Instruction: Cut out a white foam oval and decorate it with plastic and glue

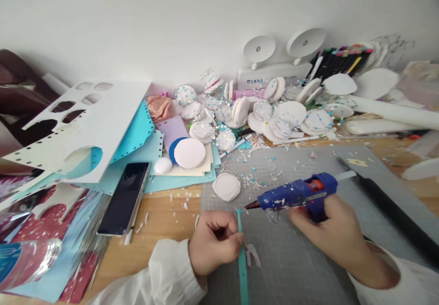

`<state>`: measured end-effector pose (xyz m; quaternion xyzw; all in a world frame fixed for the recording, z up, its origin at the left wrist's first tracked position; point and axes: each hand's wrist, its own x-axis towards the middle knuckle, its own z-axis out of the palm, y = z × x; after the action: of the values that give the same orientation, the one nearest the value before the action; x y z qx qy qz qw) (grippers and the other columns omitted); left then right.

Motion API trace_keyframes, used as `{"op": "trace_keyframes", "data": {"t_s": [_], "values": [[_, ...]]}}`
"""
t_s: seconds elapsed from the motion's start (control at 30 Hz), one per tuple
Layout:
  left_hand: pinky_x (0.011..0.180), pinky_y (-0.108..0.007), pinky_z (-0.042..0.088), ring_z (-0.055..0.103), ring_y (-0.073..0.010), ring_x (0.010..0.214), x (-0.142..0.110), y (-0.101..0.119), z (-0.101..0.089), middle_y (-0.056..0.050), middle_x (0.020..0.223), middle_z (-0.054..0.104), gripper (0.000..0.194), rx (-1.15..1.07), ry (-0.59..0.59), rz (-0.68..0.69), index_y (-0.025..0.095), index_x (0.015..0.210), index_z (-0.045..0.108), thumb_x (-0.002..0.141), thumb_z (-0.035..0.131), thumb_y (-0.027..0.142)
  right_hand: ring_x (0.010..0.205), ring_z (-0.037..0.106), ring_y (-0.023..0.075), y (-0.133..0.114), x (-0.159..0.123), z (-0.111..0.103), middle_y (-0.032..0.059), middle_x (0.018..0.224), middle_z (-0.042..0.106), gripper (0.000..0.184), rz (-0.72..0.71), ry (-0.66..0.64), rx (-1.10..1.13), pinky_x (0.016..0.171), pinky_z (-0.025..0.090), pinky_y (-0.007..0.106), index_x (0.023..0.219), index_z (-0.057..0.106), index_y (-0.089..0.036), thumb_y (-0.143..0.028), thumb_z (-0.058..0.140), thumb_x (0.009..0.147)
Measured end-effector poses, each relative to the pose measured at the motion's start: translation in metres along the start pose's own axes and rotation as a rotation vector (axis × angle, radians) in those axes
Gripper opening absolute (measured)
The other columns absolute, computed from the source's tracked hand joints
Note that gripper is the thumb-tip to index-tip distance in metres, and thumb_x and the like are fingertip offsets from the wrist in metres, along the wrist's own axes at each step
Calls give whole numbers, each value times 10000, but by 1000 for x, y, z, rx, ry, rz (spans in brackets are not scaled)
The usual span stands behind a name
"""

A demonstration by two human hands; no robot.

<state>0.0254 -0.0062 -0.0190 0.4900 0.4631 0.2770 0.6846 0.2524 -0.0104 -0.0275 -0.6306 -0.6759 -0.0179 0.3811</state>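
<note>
My right hand (329,236) is wrapped round the handle of a blue hot glue gun (291,194), with a glue stick showing at its back end. The gun's dark nozzle points left, a little above and apart from the tip of a narrow teal paper strip (243,268). Thumb and fingers of my left hand (217,241) are pinched together at the edge of this strip, whose lower end runs out of view. Just right of the pinch are small white paper scraps (253,255). Beyond the hands lies a stack of round white discs (226,186).
Under the hands is a grey cutting mat (281,264). A black-handled tool (394,209) lies at right. Left are a phone (125,200), coloured papers (137,131) and a plastic bottle (30,259). Paper-disc pieces (281,120), markers (346,60) and a two-headed lamp (274,74) line the wall.
</note>
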Motion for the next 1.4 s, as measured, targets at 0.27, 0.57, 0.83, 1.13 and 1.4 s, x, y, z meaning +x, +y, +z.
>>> {"op": "trace_keyframes", "data": {"t_s": [0.27, 0.57, 0.83, 1.13, 1.4], "values": [[440, -233, 243, 290, -70, 432, 0, 1, 0, 36, 434, 342, 349, 30, -5, 26, 202, 465, 370, 614, 619, 396, 290, 403, 103, -5, 1, -2, -66, 365, 436, 220, -51, 28, -14, 332, 292, 239, 570, 388, -257, -308, 520, 739], [437, -226, 228, 262, -60, 433, -1, 1, 0, 45, 429, 316, 371, 27, -9, 31, 198, 452, 358, 606, 637, 387, 288, 425, 124, -7, 3, -5, -42, 355, 449, 219, 26, -41, 3, 333, 303, 250, 559, 396, -259, -322, 527, 723], [440, -233, 240, 286, -67, 429, 0, 2, 0, 35, 424, 344, 343, 25, -7, 24, 199, 450, 379, 601, 625, 383, 267, 431, 118, -5, 1, -3, -55, 352, 456, 221, -51, -24, -37, 309, 310, 232, 566, 410, -250, -313, 520, 747], [426, -227, 232, 280, -65, 426, 0, 2, 1, 33, 425, 353, 314, 27, -5, 16, 205, 451, 377, 590, 606, 369, 274, 422, 114, -5, 2, -2, -64, 356, 442, 232, -39, -9, -44, 319, 299, 235, 561, 389, -257, -326, 506, 749], [423, -232, 230, 275, -68, 423, 0, 1, 0, 35, 424, 342, 308, 32, -4, 23, 207, 457, 378, 602, 593, 373, 287, 417, 113, -3, -2, 1, -71, 372, 438, 215, -64, -2, -46, 329, 291, 240, 585, 388, -258, -304, 521, 748]]}}
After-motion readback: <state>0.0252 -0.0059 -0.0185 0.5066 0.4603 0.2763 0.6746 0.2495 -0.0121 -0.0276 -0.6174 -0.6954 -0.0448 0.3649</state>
